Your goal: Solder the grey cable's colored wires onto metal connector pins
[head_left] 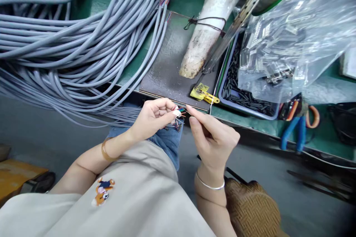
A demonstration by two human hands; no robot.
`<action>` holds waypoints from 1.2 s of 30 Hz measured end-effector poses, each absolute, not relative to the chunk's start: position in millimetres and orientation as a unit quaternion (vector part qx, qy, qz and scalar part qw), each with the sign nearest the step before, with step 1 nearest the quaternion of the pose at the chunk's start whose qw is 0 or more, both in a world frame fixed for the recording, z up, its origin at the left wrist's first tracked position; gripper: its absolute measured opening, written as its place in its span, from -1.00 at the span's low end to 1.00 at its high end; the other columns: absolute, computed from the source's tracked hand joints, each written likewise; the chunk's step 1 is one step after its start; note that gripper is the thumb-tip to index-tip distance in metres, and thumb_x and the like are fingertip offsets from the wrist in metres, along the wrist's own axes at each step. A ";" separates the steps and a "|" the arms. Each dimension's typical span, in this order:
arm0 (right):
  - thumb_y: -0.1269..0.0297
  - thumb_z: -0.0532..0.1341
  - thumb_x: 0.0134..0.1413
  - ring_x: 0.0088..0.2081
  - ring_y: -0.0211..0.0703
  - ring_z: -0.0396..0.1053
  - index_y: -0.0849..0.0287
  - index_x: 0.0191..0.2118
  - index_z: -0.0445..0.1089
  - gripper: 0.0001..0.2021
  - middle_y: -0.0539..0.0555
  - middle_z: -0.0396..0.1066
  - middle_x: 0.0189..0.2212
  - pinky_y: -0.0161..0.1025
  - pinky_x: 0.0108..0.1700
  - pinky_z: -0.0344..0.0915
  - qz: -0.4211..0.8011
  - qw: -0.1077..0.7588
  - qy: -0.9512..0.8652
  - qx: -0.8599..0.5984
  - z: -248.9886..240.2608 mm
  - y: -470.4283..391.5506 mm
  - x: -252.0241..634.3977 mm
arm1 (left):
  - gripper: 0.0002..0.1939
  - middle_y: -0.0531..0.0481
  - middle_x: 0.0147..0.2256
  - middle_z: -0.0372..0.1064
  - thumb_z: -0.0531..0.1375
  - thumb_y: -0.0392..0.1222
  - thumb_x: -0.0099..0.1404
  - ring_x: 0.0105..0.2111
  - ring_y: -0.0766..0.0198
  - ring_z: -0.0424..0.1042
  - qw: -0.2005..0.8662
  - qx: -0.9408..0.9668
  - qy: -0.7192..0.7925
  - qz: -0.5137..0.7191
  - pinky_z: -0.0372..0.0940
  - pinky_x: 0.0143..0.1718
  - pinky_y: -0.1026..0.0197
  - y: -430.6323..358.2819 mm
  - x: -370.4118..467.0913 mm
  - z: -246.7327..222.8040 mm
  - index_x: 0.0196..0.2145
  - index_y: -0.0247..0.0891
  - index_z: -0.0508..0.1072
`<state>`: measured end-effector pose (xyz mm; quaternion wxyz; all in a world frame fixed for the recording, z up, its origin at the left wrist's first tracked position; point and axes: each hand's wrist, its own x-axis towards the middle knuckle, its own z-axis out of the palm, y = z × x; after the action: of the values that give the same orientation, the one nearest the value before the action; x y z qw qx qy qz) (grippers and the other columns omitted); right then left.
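My left hand (157, 116) pinches the end of a grey cable, from which thin coloured wires (181, 111) fan out past the thumb. Close to the wire tips on the right, my right hand (213, 133) has its index finger stretched toward them and the other fingers curled; whether it grips anything small there cannot be made out. Below my left hand, more cable ends with small dark connectors (178, 125) lie over my lap. A large bundle of grey cables (111, 44) runs across the bench at the left.
A dark board (169, 59) on the green bench carries a white wrapped roll (204, 33) and a yellow clip (208, 96). To the right are a tray of black tubes (247, 105), a plastic bag (294, 44) and blue-handled pliers (294, 133). A woven stool (250, 207) stands below.
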<state>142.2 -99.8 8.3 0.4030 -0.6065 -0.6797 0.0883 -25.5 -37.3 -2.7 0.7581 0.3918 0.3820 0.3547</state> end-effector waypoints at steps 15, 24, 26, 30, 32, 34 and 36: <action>0.38 0.32 0.24 -0.65 -0.38 0.14 -0.08 0.04 0.57 -0.70 -0.11 0.51 -0.51 -0.33 -0.57 0.16 0.089 0.418 -0.688 -0.587 3.7 -98.6 148.3 | -0.88 0.04 -0.49 0.41 0.27 -0.28 0.34 -0.54 0.46 0.27 0.576 0.622 0.312 0.429 0.20 -0.49 0.39 -41.5 -27.0 -9.8 -0.37 -0.34 0.50; 0.43 0.33 0.23 -0.58 -0.38 0.27 0.06 -0.11 0.51 -0.84 -0.12 0.47 -0.53 -0.35 -0.44 0.24 0.048 0.331 -0.774 -0.538 11.5 -104.5 160.3 | -0.85 0.04 -0.48 0.40 0.17 -0.46 0.33 -0.56 0.44 0.23 0.365 0.764 0.228 0.481 0.17 -0.49 0.39 -45.1 -24.9 -18.9 -0.27 -0.31 0.51; 0.42 0.33 0.24 -0.59 -0.39 0.27 0.09 -0.18 0.48 -0.91 -0.11 0.50 -0.50 -0.34 -0.44 0.23 0.040 0.326 -0.769 -0.548 10.9 -105.0 156.2 | -0.86 0.05 -0.50 0.39 0.18 -0.45 0.33 -0.56 0.45 0.21 0.404 0.749 0.242 0.465 0.15 -0.50 0.38 -46.3 -23.4 -14.4 -0.30 -0.31 0.51; 0.34 0.30 0.27 -0.63 -0.41 0.20 0.09 -0.28 0.48 -0.93 -0.13 0.42 -0.54 -0.35 -0.56 0.11 0.039 0.437 -0.631 -0.640 10.4 -104.3 151.7 | -0.86 0.04 -0.51 0.39 0.25 -0.26 0.33 -0.55 0.45 0.24 0.602 0.620 0.304 0.401 0.14 -0.52 0.36 -45.3 -21.4 -1.2 -0.41 -0.32 0.49; 0.28 0.29 0.29 -0.63 -0.39 0.19 0.10 -0.29 0.49 -0.90 -0.11 0.39 -0.54 -0.34 -0.59 0.07 0.047 0.506 -0.540 -0.671 11.4 -103.1 154.2 | -0.79 0.05 -0.53 0.36 0.30 -0.16 0.28 -0.56 0.44 0.25 0.700 0.524 0.326 0.359 0.15 -0.53 0.36 -42.9 -21.6 2.5 -0.45 -0.32 0.45; 0.25 0.30 0.28 -0.62 -0.38 0.20 0.10 -0.29 0.52 -0.89 -0.10 0.40 -0.54 -0.32 -0.59 0.06 0.077 0.516 -0.529 -0.669 12.1 -101.6 157.4 | -0.72 0.08 -0.58 0.31 0.37 -0.08 0.20 -0.60 0.46 0.21 0.766 0.443 0.334 0.323 0.11 -0.56 0.36 -40.0 -22.6 2.7 -0.47 -0.32 0.43; 0.30 0.33 0.26 -0.58 -0.36 0.27 0.06 -0.23 0.57 -0.96 -0.08 0.46 -0.49 -0.32 -0.56 0.13 0.115 0.480 -0.591 -0.638 11.6 -99.8 158.9 | -0.66 0.10 -0.61 0.29 0.42 -0.03 0.14 -0.63 0.49 0.14 0.806 0.391 0.335 0.293 0.03 -0.59 0.38 -37.3 -23.9 0.7 -0.47 -0.32 0.43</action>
<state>158.9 -99.8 11.6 0.4798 -0.6384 -0.5908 0.1152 -23.9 -37.3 0.7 0.8057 0.3915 0.3346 0.2928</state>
